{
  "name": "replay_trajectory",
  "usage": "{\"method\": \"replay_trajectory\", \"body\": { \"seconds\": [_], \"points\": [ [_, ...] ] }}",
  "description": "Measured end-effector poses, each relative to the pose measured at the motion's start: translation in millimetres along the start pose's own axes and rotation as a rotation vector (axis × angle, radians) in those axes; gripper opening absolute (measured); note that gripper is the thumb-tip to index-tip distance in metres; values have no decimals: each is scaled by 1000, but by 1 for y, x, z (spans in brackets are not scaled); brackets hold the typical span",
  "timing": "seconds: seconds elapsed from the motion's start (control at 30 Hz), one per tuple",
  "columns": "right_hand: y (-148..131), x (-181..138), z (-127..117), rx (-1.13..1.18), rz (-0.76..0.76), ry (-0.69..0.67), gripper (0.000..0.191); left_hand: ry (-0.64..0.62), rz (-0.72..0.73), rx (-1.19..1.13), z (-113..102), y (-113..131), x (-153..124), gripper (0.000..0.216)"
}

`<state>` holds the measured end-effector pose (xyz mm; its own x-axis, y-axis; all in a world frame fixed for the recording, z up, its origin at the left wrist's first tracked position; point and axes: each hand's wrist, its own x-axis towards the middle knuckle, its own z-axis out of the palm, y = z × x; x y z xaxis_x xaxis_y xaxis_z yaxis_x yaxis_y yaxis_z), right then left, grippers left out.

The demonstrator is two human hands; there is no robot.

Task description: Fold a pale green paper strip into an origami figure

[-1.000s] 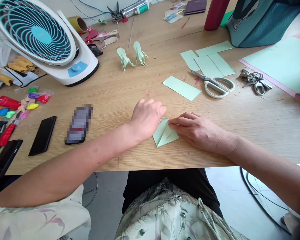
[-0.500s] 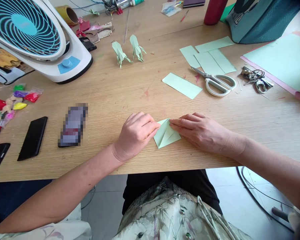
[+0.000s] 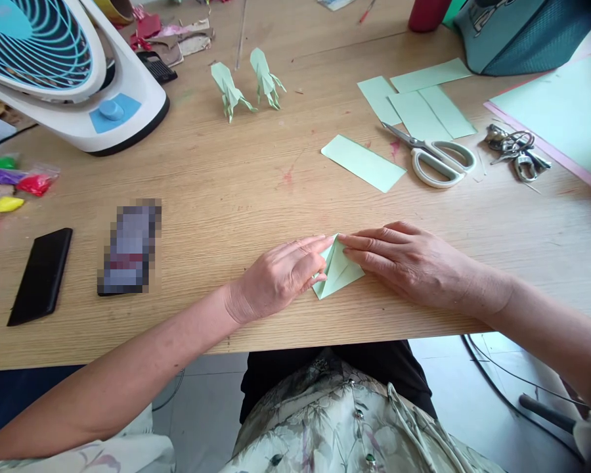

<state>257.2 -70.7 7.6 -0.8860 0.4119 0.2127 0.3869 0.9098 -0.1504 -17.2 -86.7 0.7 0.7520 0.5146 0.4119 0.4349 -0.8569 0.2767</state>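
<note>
Folded green paper (image 3: 345, 274) near table's (image 3: 201, 230) front edge: likely light, crisp, easily creased; hold by edges. Left hand (image 3: 283, 279): fingers half-curled over left side, pinch unclear. Right hand (image 3: 404, 259): fingers outstretched, pressing it.

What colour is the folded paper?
The folded paper is pale green, seen best in the head view.

Near the front edge of the desk (image 3: 192, 197), the left hand (image 3: 280, 276) and right hand (image 3: 411, 263) touch folded green paper (image 3: 342, 274); scissors (image 3: 421, 144) lie farther in, near keys (image 3: 517, 146).
</note>
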Motion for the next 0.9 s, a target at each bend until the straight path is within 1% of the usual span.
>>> {"method": "replay_trajectory", "body": {
  "seconds": [0.07, 0.13, 0.23, 0.4, 0.57, 0.77, 0.9],
  "points": [
    [1, -1, -1, 18, 3, -7, 38, 1, -9, -16, 1, -1, 0, 12],
    [3, -2, -1, 32, 0, -10, 39, 10, -11, -8, 1, -2, 0, 22],
    [6, -3, -2, 47, -3, -15, 40, 14, 19, 40, 1, -4, 0, 36],
    [11, -4, -4, 32, -33, -32, 39, 22, 111, 164, 0, -4, 0, 33],
    [9, -3, -5, 35, -43, -26, 39, 8, 169, 204, -2, -3, 0, 29],
    [8, -3, -8, 79, -3, -31, 38, -32, 168, 202, -1, -3, -1, 31],
    [5, -5, -11, 87, -3, -53, 35, -9, 175, 162, 3, -4, -4, 34]
  ]
}}
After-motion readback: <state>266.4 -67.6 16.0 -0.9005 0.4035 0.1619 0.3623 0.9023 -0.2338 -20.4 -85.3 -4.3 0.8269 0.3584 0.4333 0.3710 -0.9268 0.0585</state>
